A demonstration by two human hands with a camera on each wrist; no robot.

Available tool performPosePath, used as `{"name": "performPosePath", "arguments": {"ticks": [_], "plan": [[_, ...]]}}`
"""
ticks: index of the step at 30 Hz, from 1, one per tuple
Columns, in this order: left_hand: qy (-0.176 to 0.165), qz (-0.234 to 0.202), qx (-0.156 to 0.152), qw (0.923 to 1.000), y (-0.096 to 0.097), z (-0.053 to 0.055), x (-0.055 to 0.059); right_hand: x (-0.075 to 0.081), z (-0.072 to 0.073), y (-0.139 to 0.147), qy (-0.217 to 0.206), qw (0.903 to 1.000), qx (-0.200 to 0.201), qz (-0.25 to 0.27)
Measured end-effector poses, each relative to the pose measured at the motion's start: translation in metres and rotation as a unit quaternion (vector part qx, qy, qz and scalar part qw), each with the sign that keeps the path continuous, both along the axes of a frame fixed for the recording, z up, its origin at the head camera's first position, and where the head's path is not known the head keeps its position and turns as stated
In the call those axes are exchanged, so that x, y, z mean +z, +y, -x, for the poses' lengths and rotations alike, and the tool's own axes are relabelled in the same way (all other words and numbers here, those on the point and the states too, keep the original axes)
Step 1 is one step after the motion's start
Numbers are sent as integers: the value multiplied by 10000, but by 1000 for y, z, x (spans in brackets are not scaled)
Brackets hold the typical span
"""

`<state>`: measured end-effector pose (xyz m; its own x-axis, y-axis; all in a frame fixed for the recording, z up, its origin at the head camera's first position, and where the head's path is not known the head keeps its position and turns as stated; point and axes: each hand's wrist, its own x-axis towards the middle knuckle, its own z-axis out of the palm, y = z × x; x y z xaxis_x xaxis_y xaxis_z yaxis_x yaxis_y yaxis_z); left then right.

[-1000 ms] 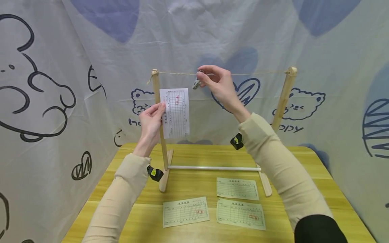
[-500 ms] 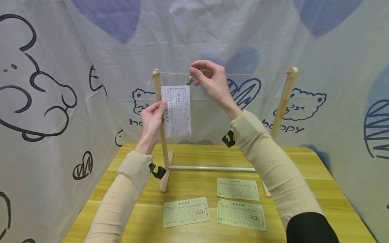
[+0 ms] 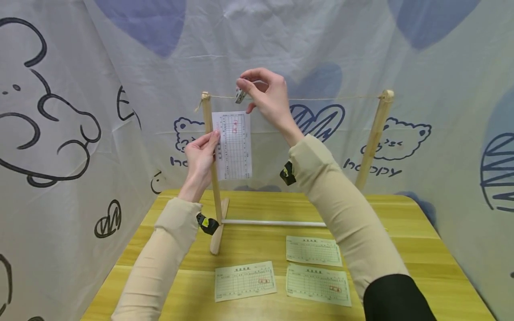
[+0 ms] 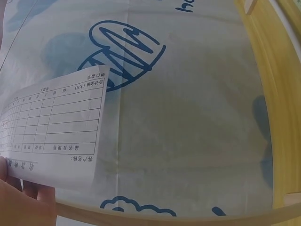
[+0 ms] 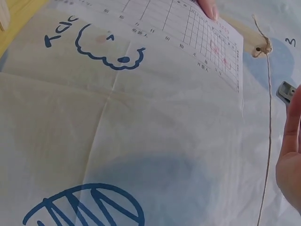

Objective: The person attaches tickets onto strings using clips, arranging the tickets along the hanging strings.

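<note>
My left hand (image 3: 201, 154) pinches a printed receipt slip (image 3: 236, 154) at its left edge, in front of the left wooden post (image 3: 217, 200). The slip hangs on end below a thin string (image 3: 329, 98), its top edge a little under it, with a red stamp near the top. In the left wrist view, the slip (image 4: 70, 122) curves slightly away from the fingers. Above the slip, my right hand (image 3: 270, 96) holds a small metal clip (image 3: 240, 96) between thumb and fingers, at string height. The right wrist view shows the clip (image 5: 285, 91) beside the string (image 5: 269, 122).
The string is tied between the left post and a right post (image 3: 371, 147); a white rod (image 3: 277, 222) joins them low down. Three more receipt slips lie on the wooden table, including a left one (image 3: 246, 281). A patterned cloth (image 3: 136, 53) hangs behind.
My right hand has moved left and up with the clip, from right of the slip to above it. My left hand has raised the slip slightly.
</note>
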<state>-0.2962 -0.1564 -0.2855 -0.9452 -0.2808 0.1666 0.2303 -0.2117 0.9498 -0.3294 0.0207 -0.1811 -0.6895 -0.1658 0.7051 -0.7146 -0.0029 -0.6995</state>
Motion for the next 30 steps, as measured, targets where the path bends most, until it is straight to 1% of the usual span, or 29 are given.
{"name": "performPosePath", "arguments": {"ticks": [5,8,11,15,19,22,30], "plan": [[8,61,-34,10000,-1,0,1,4,4,-8,143,9997,-215,32],[-6,73,-72,9999,-1,1,1,6,6,-12,134,9991,-378,106],[-22,54,-74,10000,-1,1,1,8,8,-16,37,9985,-508,184],[-36,27,-69,10000,-1,3,1,11,9,-21,-29,9976,-675,151],[-23,42,-79,10000,0,4,4,16,12,-24,-106,9962,-859,-14],[12,22,-82,10000,1,4,6,20,13,-25,-158,9944,-1013,-257],[-42,9,-25,10000,1,5,7,23,13,-30,-389,9885,-1169,-876]]}}
